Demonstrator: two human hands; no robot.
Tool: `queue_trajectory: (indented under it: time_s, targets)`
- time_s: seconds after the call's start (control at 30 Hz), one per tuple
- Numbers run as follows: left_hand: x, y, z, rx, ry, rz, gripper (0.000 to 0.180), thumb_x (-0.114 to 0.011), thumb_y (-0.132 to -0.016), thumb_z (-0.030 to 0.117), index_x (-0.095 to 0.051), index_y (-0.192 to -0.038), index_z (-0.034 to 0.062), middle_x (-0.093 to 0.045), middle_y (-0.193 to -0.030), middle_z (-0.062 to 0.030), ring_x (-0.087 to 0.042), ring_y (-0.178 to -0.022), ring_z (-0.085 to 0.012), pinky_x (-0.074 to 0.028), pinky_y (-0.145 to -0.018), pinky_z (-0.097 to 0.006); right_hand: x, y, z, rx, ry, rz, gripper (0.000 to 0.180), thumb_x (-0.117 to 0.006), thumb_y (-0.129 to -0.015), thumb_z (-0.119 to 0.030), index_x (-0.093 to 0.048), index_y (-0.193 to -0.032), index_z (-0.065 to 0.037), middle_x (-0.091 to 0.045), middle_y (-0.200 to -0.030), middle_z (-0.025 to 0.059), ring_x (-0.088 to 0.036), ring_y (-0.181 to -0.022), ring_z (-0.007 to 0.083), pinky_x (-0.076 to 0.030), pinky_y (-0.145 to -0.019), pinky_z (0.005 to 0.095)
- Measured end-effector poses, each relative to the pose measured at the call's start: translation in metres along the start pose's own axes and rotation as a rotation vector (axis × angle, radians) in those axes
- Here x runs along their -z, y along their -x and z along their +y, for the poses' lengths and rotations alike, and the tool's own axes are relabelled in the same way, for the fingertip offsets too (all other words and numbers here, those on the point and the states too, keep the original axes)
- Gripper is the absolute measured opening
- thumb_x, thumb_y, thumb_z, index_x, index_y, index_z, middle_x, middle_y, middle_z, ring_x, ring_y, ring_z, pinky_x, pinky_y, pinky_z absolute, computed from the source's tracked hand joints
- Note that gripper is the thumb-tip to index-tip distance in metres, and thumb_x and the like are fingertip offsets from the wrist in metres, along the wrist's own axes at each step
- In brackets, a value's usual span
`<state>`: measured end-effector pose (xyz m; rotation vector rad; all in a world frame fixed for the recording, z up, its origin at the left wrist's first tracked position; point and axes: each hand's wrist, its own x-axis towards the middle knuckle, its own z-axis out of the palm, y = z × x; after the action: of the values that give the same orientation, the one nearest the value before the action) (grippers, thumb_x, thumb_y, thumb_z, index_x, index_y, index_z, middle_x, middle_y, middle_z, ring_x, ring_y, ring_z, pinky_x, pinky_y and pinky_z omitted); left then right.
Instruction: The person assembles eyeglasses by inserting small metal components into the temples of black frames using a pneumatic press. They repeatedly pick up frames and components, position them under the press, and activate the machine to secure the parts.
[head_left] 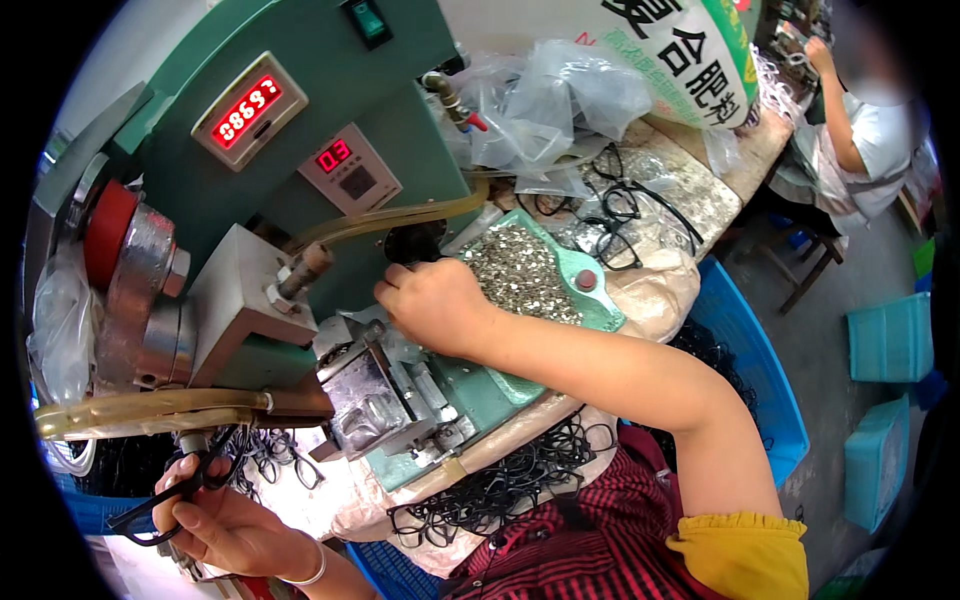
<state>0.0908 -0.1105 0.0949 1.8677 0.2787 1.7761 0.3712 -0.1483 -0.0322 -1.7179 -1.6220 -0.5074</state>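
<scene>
One black glasses frame (203,477) held in left hand (235,535), long axis slanting up rightward; right hand (440,305) curled, hold unclear. Green tray (607,312): metallic bits (515,270). Blue basket (790,440): dark pieces (705,350).

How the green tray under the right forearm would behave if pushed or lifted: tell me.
The green tray would probably feel heavy for its size, since many small metallic-looking bits cover it. It is likely stiff rather than floppy, as its rim keeps a clean shape. A sharp tilt could well spill the bits, which look loose and uncovered.
</scene>
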Motion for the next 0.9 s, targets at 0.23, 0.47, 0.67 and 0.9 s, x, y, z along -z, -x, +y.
queue_trajectory:
  time_s: [0.23, 0.47, 0.67, 0.9]
  targets:
    - [-0.009, 0.002, 0.005, -0.055, -0.040, -0.014, 0.019, -0.047, -0.106, 0.020, -0.054, -0.109, 0.0026, -0.064, -0.110, -0.0185, -0.059, -0.089, -0.0218, -0.051, -0.078, -0.032, -0.012, -0.003, 0.003, -0.255, -0.283, -0.118, 0.011, -0.068, -0.072, -0.021, -0.069, -0.079, -0.013, -0.067, -0.075, 0.0102, -0.067, -0.073, 0.0312, -0.054, -0.065, 0.0436]
    - [-0.008, 0.001, 0.006, -0.053, -0.010, -0.046, 0.021, -0.046, -0.107, 0.021, -0.054, -0.108, 0.0022, -0.064, -0.111, -0.0188, -0.061, -0.091, -0.0214, -0.052, -0.077, -0.032, 0.008, -0.006, 0.012, -0.327, -0.366, -0.336, 0.018, -0.066, -0.073, -0.022, -0.076, -0.086, -0.016, -0.071, -0.084, 0.0104, -0.068, -0.084, 0.0322, -0.055, -0.076, 0.0435]
    - [-0.007, 0.001, 0.005, -0.016, -0.008, -0.039, 0.021, -0.047, -0.106, 0.022, -0.054, -0.110, 0.0029, -0.064, -0.111, -0.0184, -0.061, -0.093, -0.0212, -0.052, -0.076, -0.033, 0.010, -0.004, 0.013, -0.311, -0.344, -0.387, 0.018, -0.062, -0.071, -0.016, -0.077, -0.081, -0.015, -0.073, -0.085, 0.0098, -0.069, -0.085, 0.0322, -0.055, -0.076, 0.0443]
    - [-0.009, 0.000, 0.009, -0.001, 0.075, -0.107, 0.018, -0.047, -0.106, 0.019, -0.053, -0.111, 0.0034, -0.060, -0.112, -0.0180, -0.058, -0.097, -0.0211, -0.052, -0.073, -0.034, 0.036, -0.006, 0.010, -0.369, -0.278, -0.444, 0.021, -0.061, -0.075, -0.018, -0.078, -0.086, -0.013, -0.072, -0.084, 0.0135, -0.070, -0.084, 0.0338, -0.055, -0.078, 0.0436]
